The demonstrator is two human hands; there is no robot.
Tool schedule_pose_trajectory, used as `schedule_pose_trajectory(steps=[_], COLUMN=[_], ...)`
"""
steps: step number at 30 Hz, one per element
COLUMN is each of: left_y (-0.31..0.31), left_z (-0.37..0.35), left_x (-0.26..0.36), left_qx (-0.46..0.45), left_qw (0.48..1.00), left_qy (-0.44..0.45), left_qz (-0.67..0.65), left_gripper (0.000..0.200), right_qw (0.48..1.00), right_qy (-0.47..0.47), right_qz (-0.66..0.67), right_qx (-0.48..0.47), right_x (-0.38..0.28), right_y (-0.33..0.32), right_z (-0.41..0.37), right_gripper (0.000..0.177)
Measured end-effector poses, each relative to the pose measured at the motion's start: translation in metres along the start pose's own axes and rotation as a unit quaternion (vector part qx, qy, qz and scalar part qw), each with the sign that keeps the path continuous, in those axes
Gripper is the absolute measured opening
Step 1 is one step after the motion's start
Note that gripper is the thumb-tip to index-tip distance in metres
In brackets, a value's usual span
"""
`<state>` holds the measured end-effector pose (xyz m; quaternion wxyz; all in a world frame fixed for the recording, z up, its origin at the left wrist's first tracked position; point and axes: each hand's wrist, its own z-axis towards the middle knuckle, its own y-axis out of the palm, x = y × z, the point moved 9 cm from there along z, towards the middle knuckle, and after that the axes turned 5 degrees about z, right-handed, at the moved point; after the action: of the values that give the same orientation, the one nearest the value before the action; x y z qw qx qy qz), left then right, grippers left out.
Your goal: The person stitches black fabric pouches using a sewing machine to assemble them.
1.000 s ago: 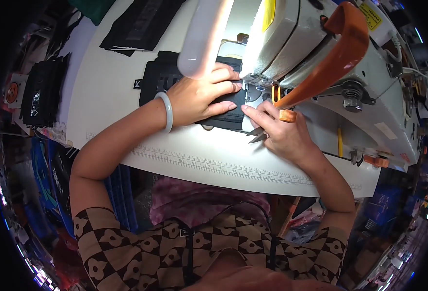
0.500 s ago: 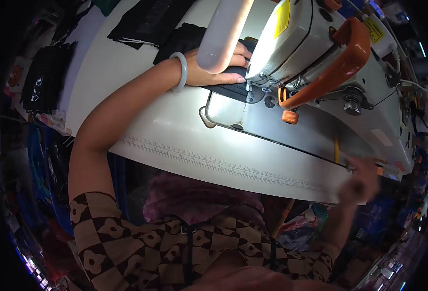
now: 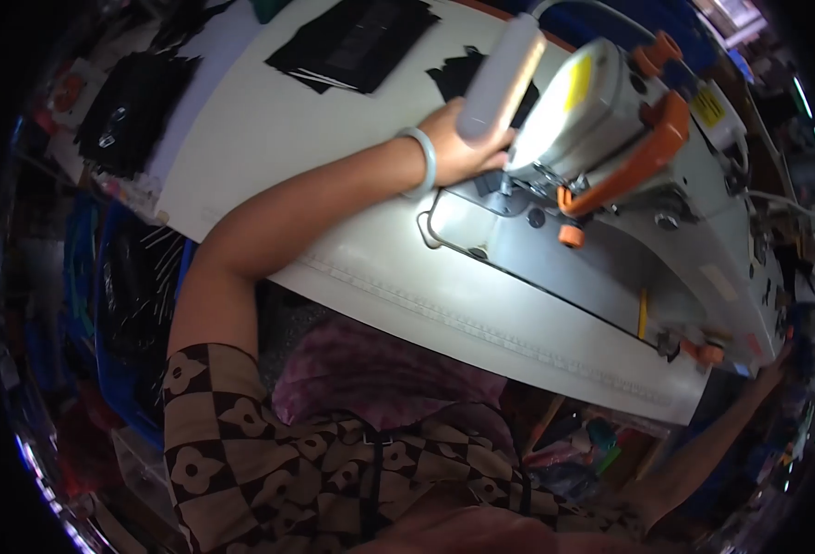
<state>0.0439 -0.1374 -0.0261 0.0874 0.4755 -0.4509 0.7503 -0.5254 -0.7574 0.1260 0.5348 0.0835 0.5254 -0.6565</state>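
My left hand [image 3: 467, 146], with a pale bangle at the wrist, is by the needle area of a white sewing machine [image 3: 601, 102]. The lamp tube covers part of it; the fingers that show are closed on black cloth [image 3: 486, 180] beside the presser foot [image 3: 505, 187]. More black cloth [image 3: 458, 74] lies beyond that hand. My right arm reaches out to the machine's far right end, where my right hand [image 3: 780, 362] is dark and mostly hidden, its fingers not readable.
A stack of black pieces [image 3: 357, 42] lies at the table's back left, with another dark pile [image 3: 135, 111] further left. An orange lever [image 3: 643, 152] sticks out from the machine. A printed ruler [image 3: 481, 328] runs along the white table's front edge.
My right hand has moved right, from the table's front right corner to beyond the machine's end. The camera view has shifted; my left hand remains by the needle, its fingers drawn closer together.
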Motion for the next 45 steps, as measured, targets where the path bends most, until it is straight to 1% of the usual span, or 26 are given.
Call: schedule_pose_trajectory(steps=[1, 2, 4, 5, 6, 8, 9, 11, 13, 14, 16, 17, 18, 20, 21, 22, 24, 26, 28, 33, 35, 37, 38, 40, 41, 45], left_y=[-0.002, 0.003, -0.001, -0.001, 0.005, -0.008, -0.021, -0.054, -0.126, -0.176, -0.271, -0.316, -0.358, -0.397, -0.406, -0.413, -0.423, -0.437, -0.445, -0.405, -0.366, -0.313, -0.299, -0.274, -0.269, -0.279], left_z=[-0.002, -0.007, 0.010, 0.021, 0.028, 0.018, 0.004, -0.022, -0.046, -0.065, -0.124, -0.151, -0.180, -0.236, -0.257, -0.265, -0.273, -0.274, -0.268, -0.265, -0.264, -0.260, -0.263, -0.263, -0.260, -0.263], left_x=[0.020, 0.037, 0.024, 0.016, 0.012, 0.011, 0.018, 0.031, 0.009, -0.006, -0.046, -0.066, -0.087, -0.102, -0.107, -0.113, -0.143, -0.173, -0.194, -0.124, -0.087, -0.067, -0.067, -0.068, -0.066, -0.052], left_qx=[0.018, 0.029, 0.031, 0.037, 0.054, 0.071, 0.112, 0.195, 0.157, 0.194, 0.304, 0.277, 0.256, 0.255, 0.253, 0.257, 0.205, 0.197, 0.174, 0.167, 0.190, 0.185, 0.186, 0.190, 0.192, 0.206], left_qw=[0.983, 0.932, 0.939, 0.937, 0.913, 0.883, 0.877, 0.859, 0.869, 0.872, 0.751, 0.705, 0.671, 0.574, 0.530, 0.529, 0.583, 0.576, 0.562, 0.587, 0.583, 0.561, 0.561, 0.600, 0.619, 0.626], left_qy=[0.122, 0.235, 0.228, 0.221, 0.254, 0.283, 0.279, 0.274, 0.209, 0.108, 0.000, -0.067, -0.188, -0.303, -0.346, -0.344, -0.377, -0.369, -0.353, -0.338, -0.318, -0.250, -0.252, -0.224, -0.207, -0.178], left_qz=[0.138, 0.275, 0.254, 0.269, 0.315, 0.368, 0.374, 0.385, 0.420, 0.435, 0.586, 0.650, 0.670, 0.716, 0.732, 0.732, 0.690, 0.702, 0.727, 0.716, 0.723, 0.767, 0.766, 0.744, 0.733, 0.731], left_gripper=[0.034, 0.036, 0.043, 0.043, 0.047, 0.051, 0.052, 0.054, 0.053, 0.052, 0.051, 0.055, 0.066, 0.075, 0.076, 0.076, 0.069, 0.066, 0.061, 0.056, 0.063, 0.057, 0.057, 0.052, 0.049, 0.042], right_qw=[0.991, 0.964, 0.955, 0.956, 0.941, 0.919, 0.921, 0.933, 0.937, 0.938, 0.936, 0.949, 0.960, 0.969, 0.969, 0.959, 0.957, 0.952, 0.948, 0.952, 0.947, 0.944, 0.940, 0.932, 0.932, 0.915], right_qy=[0.062, 0.128, 0.099, 0.166, 0.231, 0.229, 0.228, -0.056, -0.072, -0.090, -0.107, -0.091, -0.076, -0.062, -0.137, -0.211, -0.251, -0.292, -0.305, -0.264, -0.274, -0.280, -0.284, -0.294, -0.295, -0.310], right_qz=[0.081, 0.161, 0.205, 0.096, -0.020, -0.011, -0.001, 0.016, 0.027, 0.031, 0.042, 0.055, 0.068, 0.085, 0.126, 0.164, 0.126, 0.082, 0.076, 0.113, 0.130, 0.137, 0.142, 0.151, 0.151, 0.171], right_qx=[0.086, 0.166, 0.192, 0.223, 0.248, 0.321, 0.315, 0.355, 0.341, 0.333, 0.332, 0.295, 0.259, 0.225, 0.162, 0.097, 0.069, 0.035, -0.051, -0.105, -0.103, -0.106, -0.122, -0.150, -0.147, -0.194], right_x=[0.026, 0.054, 0.071, 0.074, 0.046, -0.072, -0.079, -0.129, -0.146, -0.157, -0.181, -0.197, -0.212, -0.215, -0.223, -0.239, -0.266, -0.301, -0.324, -0.348, -0.354, -0.360, -0.364, -0.374, -0.378, -0.394], right_y=[0.001, 0.009, 0.036, 0.031, 0.019, 0.039, 0.043, 0.038, 0.054, 0.060, 0.073, 0.089, 0.105, 0.129, 0.152, 0.171, 0.198, 0.222, 0.248, 0.275, 0.279, 0.284, 0.290, 0.301, 0.303, 0.315], right_z=[-0.027, -0.058, -0.099, -0.110, -0.125, -0.161, -0.169, -0.175, -0.187, -0.196, -0.221, -0.230, -0.237, -0.240, -0.242, -0.247, -0.259, -0.270, -0.278, -0.286, -0.288, -0.293, -0.297, -0.305, -0.308, -0.320], right_gripper=[0.067, 0.065, 0.063, 0.065, 0.066, 0.054, 0.054, 0.043, 0.041, 0.038, 0.036, 0.034, 0.033, 0.032, 0.029, 0.028, 0.026, 0.024, 0.023, 0.024, 0.022, 0.022, 0.021, 0.020, 0.020, 0.018])
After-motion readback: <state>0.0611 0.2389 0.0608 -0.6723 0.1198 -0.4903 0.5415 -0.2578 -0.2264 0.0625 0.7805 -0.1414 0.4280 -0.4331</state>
